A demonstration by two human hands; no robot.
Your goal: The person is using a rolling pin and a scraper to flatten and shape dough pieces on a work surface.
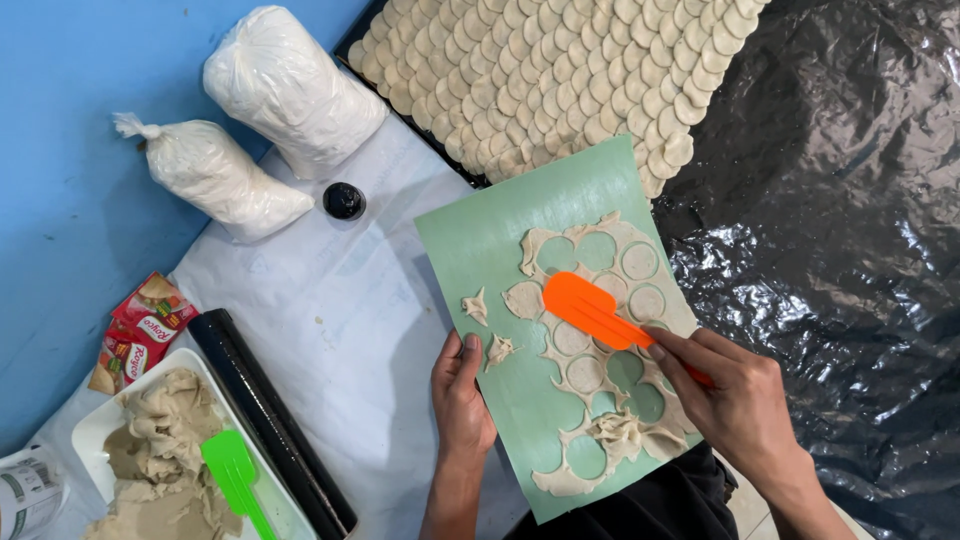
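The right hand (735,395) grips the handle of an orange scraper (590,308), fingers curled around it, and the blade reaches out toward ten o'clock from the knuckles, lying flat on a sheet of rolled dough (600,350) full of round cut-out holes. A few cut discs sit in the sheet near the blade, at about two o'clock from it. The dough lies on a green board (480,250), tilted so its long edge runs from eleven toward five o'clock. The left hand (460,395) rests flat on the board's lower left edge, fingers together and grasping nothing, thumb beside a small scrap of dough (499,349); another scrap (475,306) lies just above at twelve o'clock. Beyond the board at twelve o'clock, a dark tray (352,40) holds many overlapping dough discs (560,70). At ten o'clock lie two white bags (260,120) and a small black cap (344,200). At eight o'clock a white tray (92,428) holds dough scraps with a green scraper (232,465), beside a black roller (270,420) and red packets (140,330). Black plastic sheeting (840,200) covers the right side.
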